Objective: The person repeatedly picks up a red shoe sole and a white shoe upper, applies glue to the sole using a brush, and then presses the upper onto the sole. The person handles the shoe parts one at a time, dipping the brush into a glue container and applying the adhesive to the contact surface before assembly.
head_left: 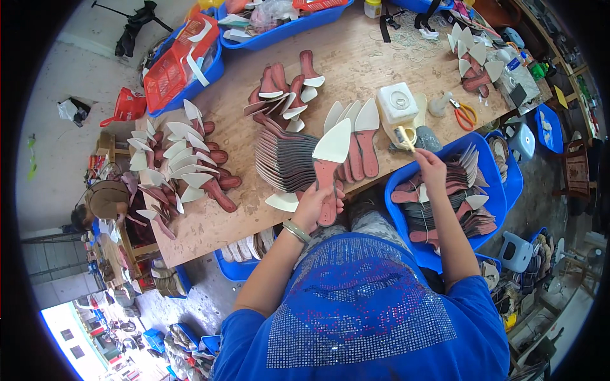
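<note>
My left hand (321, 202) is closed round a shoe insole (332, 152), red-brown at the heel with a white pointed toe piece upward. My right hand (433, 170) pinches the handle of what looks like a small glue brush (406, 137), its pale head beside a white block-like container (399, 105) with a round opening. Just left of the held insole, a fanned stack of insoles (286, 159) lies on the wooden table (222, 82). Several white-toed insoles (366, 136) lie overlapping behind my left hand.
More insoles are piled at the table's left (184, 155), back middle (286, 89) and far right (473, 60). Orange-handled pliers (465, 115) lie near a small pale bottle (440, 105). A blue basket (445, 197) of bundled insoles stands by my right forearm. Blue bins (279, 28) line the back edge.
</note>
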The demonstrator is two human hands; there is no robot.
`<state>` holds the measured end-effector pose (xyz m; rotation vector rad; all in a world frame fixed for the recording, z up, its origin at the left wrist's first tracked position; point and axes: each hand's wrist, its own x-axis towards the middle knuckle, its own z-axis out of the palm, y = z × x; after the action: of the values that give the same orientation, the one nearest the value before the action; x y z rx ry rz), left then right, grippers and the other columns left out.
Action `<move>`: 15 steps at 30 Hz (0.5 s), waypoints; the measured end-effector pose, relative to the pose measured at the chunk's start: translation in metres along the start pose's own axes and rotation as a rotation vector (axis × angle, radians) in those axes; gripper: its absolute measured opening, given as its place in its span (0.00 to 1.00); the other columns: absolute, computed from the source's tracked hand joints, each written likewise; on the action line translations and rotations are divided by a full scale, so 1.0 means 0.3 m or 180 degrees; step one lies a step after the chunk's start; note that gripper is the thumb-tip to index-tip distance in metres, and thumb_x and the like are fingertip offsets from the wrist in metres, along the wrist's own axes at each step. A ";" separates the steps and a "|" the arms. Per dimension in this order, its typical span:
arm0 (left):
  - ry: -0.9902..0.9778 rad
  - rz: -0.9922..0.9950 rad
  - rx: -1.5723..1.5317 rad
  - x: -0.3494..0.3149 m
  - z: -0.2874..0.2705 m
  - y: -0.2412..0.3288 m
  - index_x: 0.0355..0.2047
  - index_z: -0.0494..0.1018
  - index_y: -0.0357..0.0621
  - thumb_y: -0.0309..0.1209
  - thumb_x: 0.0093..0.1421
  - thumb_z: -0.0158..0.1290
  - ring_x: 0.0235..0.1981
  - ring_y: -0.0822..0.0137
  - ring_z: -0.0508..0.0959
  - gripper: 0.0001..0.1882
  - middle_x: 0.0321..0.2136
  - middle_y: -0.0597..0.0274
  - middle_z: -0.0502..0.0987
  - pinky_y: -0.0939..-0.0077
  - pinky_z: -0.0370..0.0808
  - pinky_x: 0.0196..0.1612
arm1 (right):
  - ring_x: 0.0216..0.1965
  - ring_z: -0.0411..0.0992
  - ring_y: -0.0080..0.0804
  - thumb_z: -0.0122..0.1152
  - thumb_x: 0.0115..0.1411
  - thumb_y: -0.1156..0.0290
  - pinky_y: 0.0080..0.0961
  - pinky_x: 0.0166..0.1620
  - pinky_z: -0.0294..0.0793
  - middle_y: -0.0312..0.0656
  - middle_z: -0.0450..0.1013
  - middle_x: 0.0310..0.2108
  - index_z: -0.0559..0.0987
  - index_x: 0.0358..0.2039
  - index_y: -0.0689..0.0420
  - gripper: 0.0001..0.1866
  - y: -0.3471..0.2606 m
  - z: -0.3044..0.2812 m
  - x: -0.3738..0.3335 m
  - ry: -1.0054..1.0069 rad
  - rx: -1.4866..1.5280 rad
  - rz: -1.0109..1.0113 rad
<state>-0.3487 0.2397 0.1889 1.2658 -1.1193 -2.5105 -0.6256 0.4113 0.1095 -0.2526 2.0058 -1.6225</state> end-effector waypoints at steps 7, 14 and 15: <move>0.0484 0.0427 0.1866 0.234 -0.221 -0.099 0.50 0.66 0.34 0.37 0.64 0.48 0.36 0.59 0.79 0.21 0.38 0.49 0.78 0.65 0.75 0.44 | 0.20 0.57 0.08 0.64 0.59 0.69 0.10 0.22 0.52 0.22 0.67 0.21 0.82 0.42 0.60 0.12 -0.012 -0.028 0.008 -0.0041 0.0074 0.0116; 0.1570 0.1957 0.4387 0.443 -0.142 0.010 0.53 0.67 0.35 0.34 0.58 0.55 0.46 0.45 0.72 0.24 0.42 0.43 0.73 0.58 0.69 0.51 | 0.17 0.56 0.08 0.61 0.61 0.70 0.10 0.19 0.50 0.23 0.66 0.19 0.81 0.43 0.62 0.12 -0.026 -0.016 0.007 0.0002 0.0308 0.0139; 0.1573 0.2070 0.4361 0.449 -0.113 0.050 0.51 0.69 0.37 0.32 0.56 0.55 0.47 0.47 0.71 0.22 0.43 0.45 0.71 0.58 0.68 0.52 | 0.18 0.56 0.08 0.61 0.61 0.71 0.10 0.20 0.50 0.23 0.66 0.21 0.81 0.43 0.62 0.12 -0.032 -0.021 0.006 0.0048 0.0282 0.0146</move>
<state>-0.4138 0.1554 0.0985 1.1864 -2.5790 -0.7129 -0.6323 0.4132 0.1189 -0.1606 1.9310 -1.6839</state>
